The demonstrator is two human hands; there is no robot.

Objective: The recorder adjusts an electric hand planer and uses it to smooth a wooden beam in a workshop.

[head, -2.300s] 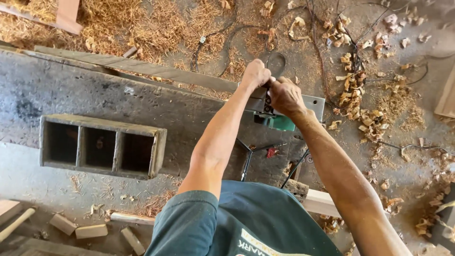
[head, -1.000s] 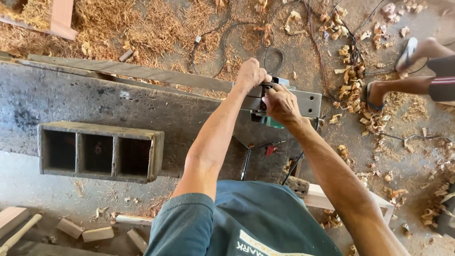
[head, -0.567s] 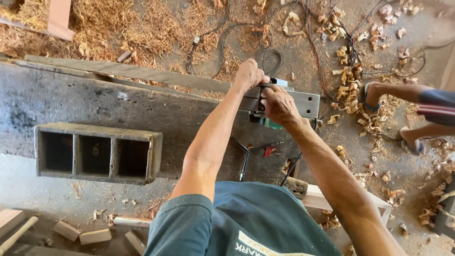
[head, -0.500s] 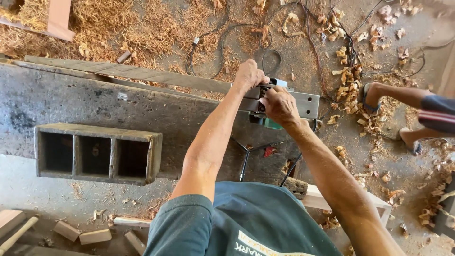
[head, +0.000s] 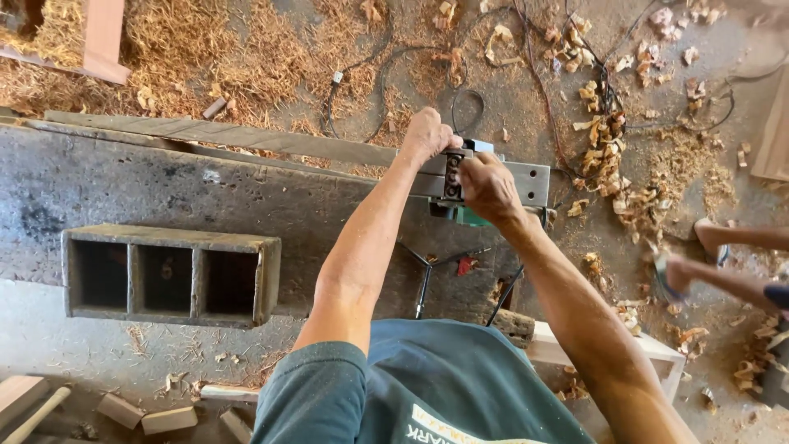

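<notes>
My left hand [head: 427, 136] grips the front of a green electric planer [head: 470, 187] that sits on a long grey wooden plank [head: 230, 138]. My right hand [head: 486, 187] is closed on the planer's body and rear handle. The plank lies along the far edge of a dark, worn workbench [head: 123, 189], and its right end reaches past the bench corner. The planer's cord [head: 386, 66] curls over the floor beyond it.
A wooden box with three open compartments [head: 168, 275] stands on the bench at left. Sawdust and wood shavings [head: 608, 156] cover the floor. Small wood offcuts [head: 168, 419] lie at bottom left. Another person's feet [head: 715, 263] are at the right edge.
Both hands stay on the planer at nearly the same spot. The other person's feet at the right have moved lower and nearer in view.
</notes>
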